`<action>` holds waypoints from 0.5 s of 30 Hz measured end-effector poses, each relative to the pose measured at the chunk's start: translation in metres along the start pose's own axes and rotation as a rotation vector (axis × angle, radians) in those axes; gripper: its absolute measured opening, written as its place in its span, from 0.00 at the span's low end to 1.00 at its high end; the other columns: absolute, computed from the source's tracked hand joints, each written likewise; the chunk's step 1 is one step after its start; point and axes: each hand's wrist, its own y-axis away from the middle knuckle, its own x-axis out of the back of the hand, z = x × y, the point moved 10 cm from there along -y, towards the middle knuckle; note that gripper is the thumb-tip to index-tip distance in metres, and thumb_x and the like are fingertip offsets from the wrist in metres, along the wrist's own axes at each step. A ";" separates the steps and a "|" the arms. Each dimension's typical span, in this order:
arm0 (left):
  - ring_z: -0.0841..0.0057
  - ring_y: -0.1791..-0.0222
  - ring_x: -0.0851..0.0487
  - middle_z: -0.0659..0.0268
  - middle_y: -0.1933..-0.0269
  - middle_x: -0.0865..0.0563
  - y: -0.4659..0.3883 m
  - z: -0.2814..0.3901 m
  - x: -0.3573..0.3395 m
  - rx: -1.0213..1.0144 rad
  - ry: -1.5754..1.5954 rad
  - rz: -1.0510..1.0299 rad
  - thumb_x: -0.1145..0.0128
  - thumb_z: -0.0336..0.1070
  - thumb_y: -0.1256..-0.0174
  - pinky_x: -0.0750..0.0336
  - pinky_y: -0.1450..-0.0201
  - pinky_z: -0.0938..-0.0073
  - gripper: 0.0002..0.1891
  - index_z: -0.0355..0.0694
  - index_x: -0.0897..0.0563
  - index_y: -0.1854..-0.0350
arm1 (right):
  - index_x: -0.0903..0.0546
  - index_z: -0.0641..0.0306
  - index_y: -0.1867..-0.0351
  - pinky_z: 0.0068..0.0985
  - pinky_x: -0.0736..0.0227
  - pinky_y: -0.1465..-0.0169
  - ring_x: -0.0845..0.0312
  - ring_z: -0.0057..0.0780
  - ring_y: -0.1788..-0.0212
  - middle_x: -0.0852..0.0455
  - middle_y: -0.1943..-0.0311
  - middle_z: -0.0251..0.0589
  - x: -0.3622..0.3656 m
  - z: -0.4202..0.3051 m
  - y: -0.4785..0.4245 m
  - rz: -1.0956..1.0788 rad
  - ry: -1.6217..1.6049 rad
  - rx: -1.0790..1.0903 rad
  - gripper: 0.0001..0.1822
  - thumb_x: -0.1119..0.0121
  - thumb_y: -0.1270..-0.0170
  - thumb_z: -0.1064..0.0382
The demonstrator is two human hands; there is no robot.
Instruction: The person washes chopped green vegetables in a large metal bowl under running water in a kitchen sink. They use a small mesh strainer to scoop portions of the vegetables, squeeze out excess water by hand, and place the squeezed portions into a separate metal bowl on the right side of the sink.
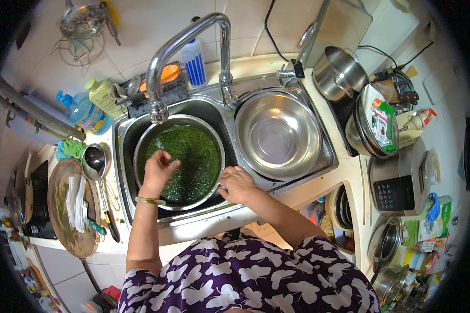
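A steel basin (138, 156) sits in the left bowl of the sink (215, 105). Water with finely chopped dark green leaves (196, 152) fills it. Over the left part of this basin is my left hand (159, 172), fingers curled and thumb apart, with nothing visible in it. A bangle (150, 201) circles that wrist. At the basin's right rim, beside the sink divider, my right hand (237, 184) has its fingers and thumb bent around the edge. A second, wide steel basin (276, 137) rests over the right bowl. The chrome faucet (158, 111) hangs above the leaves' far edge.
Left of the sink are a round wooden board (58, 207) with a knife (96, 227) and white cloth (76, 203), a ladle (102, 184) and a soap bottle (86, 111). To the right stand a steel pot (340, 74), stacked bowls (356, 133) and a rice cooker (395, 187).
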 end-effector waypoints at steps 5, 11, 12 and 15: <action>0.91 0.77 0.35 0.78 0.78 0.31 -0.010 0.068 0.107 0.139 0.407 0.339 0.46 0.16 0.50 0.40 0.73 0.89 0.13 0.43 0.32 0.78 | 0.15 0.59 0.66 0.30 0.40 0.45 0.31 0.32 0.48 0.17 0.61 0.37 -0.007 -0.001 -0.003 0.056 0.021 0.026 0.13 0.42 0.45 0.54; 0.86 0.76 0.33 0.72 0.76 0.29 0.049 0.191 0.233 -0.316 0.375 0.837 0.45 0.16 0.44 0.35 0.72 0.86 0.15 0.42 0.34 0.78 | 0.15 0.58 0.66 0.31 0.40 0.45 0.30 0.32 0.49 0.17 0.61 0.37 -0.009 0.003 -0.002 0.076 0.000 0.050 0.12 0.42 0.45 0.54; 0.85 0.75 0.32 0.71 0.76 0.28 0.058 0.189 0.234 -0.348 0.412 0.936 0.46 0.17 0.42 0.34 0.71 0.86 0.14 0.42 0.34 0.78 | 0.15 0.58 0.66 0.31 0.40 0.45 0.30 0.32 0.49 0.17 0.61 0.37 -0.011 0.008 -0.001 0.084 0.012 0.042 0.12 0.42 0.45 0.55; 0.76 0.70 0.24 0.62 0.71 0.22 0.053 0.131 0.162 -0.007 0.009 0.813 0.43 0.25 0.44 0.28 0.64 0.74 0.05 0.41 0.25 0.73 | 0.15 0.58 0.67 0.32 0.40 0.45 0.30 0.32 0.50 0.17 0.62 0.38 -0.011 -0.001 -0.001 0.079 0.004 0.062 0.12 0.42 0.45 0.55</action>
